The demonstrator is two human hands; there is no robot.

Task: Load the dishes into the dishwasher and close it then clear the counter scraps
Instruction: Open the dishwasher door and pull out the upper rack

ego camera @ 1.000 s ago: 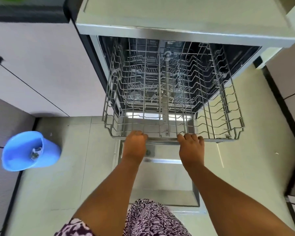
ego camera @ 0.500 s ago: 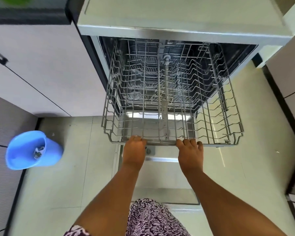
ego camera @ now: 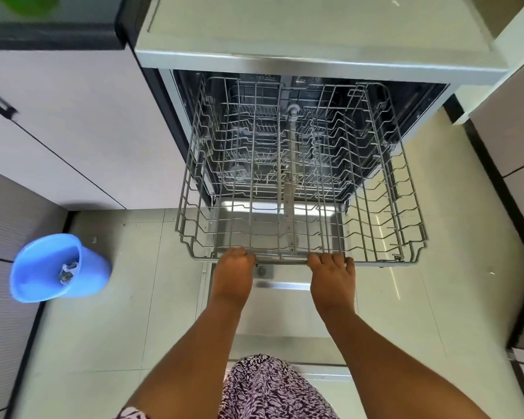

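Left hand (ego camera: pixel 233 275) and right hand (ego camera: pixel 332 278) both curled over front rail of upper rack (ego camera: pixel 384 225), rack drawn out above open dishwasher door (ego camera: pixel 285 309) (no dishes in it). Blue bin (ego camera: pixel 55 269) far left of grip.

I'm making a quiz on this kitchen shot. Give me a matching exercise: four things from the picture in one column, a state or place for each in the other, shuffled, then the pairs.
Things:
1. upper rack
2. blue bin
3. dishwasher door
4. left hand

States or places:
A. folded down flat, under the arms
B. on the floor at the left, with a bit of crumpled scrap inside
C. grips the front rail of the rack
D. pulled out, holding no dishes

Pairs: 1-D, 2-B, 3-A, 4-C. The right hand grips the same rail.
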